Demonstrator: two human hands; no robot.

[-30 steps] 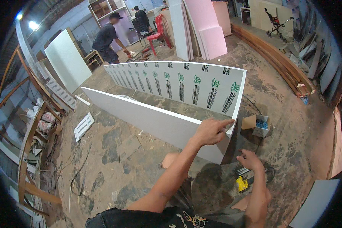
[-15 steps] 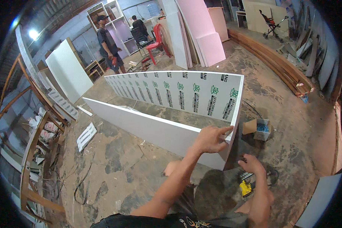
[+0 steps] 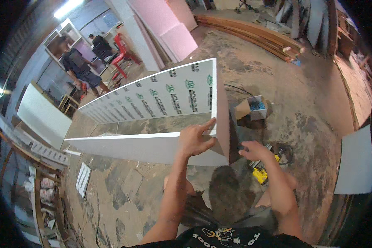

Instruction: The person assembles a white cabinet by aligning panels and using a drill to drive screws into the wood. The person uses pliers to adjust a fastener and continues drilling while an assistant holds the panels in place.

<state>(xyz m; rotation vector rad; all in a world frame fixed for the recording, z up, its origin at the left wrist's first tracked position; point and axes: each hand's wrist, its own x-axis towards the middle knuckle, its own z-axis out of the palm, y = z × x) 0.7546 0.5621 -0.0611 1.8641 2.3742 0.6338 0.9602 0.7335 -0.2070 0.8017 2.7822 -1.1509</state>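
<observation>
Just right of the gripped corner, a small open cardboard box (image 3: 252, 108) with blue contents sat on the bare concrete floor (image 3: 310, 95). Nearer the person, below the right hand, lay a yellow power tool (image 3: 261, 173) with a dark cable coiled beside it. Beyond the far end of the work, well away from the grip, another person (image 3: 79, 68) stood by a red chair (image 3: 122, 58), and pink foam sheets (image 3: 173, 29) leaned upright. A flat white sheet (image 3: 356, 161) lay far to the right.

The left hand (image 3: 195, 139) was clamped over the top edge of the near white panel (image 3: 132, 148), fingers spread along the corner where it met the short end board (image 3: 222, 120). The right hand (image 3: 256, 150) hovered open just beside that end board's outer face, touching nothing that could be made out.

The long white panel frame (image 3: 161, 99) stood on edge on the floor, its long axis running away from the grip toward the upper left, printed face turned inward.

Against half a second before, the view had moved closer and higher over the corner; the left hand kept its hold, and the right hand had risen nearer the end board.
</observation>
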